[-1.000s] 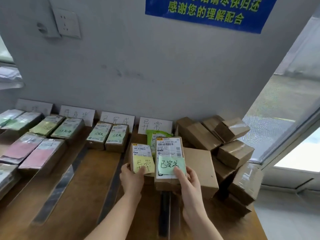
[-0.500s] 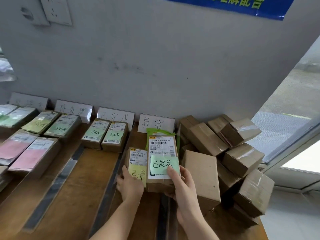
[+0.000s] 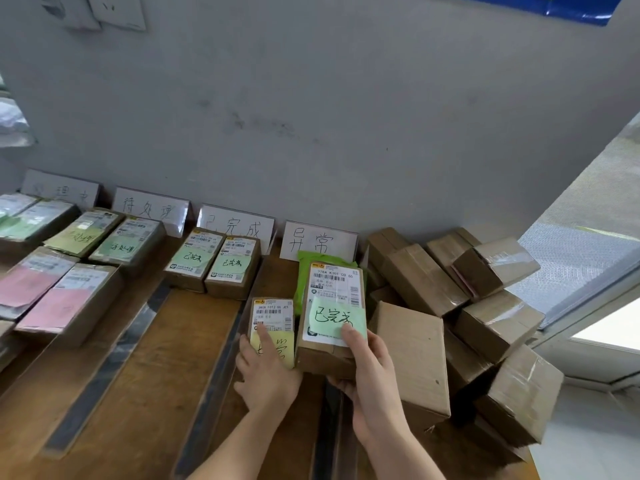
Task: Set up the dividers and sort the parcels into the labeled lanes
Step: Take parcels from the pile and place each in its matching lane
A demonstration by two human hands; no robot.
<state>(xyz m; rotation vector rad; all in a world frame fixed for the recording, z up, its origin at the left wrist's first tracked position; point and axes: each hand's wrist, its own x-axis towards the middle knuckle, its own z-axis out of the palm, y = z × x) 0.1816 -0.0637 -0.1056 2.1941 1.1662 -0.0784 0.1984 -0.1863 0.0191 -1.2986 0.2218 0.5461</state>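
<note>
In right hand (image 3: pixel 369 375), brown green-noted parcel (image 3: pixel 330 296)

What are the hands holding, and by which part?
The right hand grips the green-note parcel by its near end, thumb on the note. The left hand lies on the near end of the yellow-note parcel; whether it grips is unclear.
</note>
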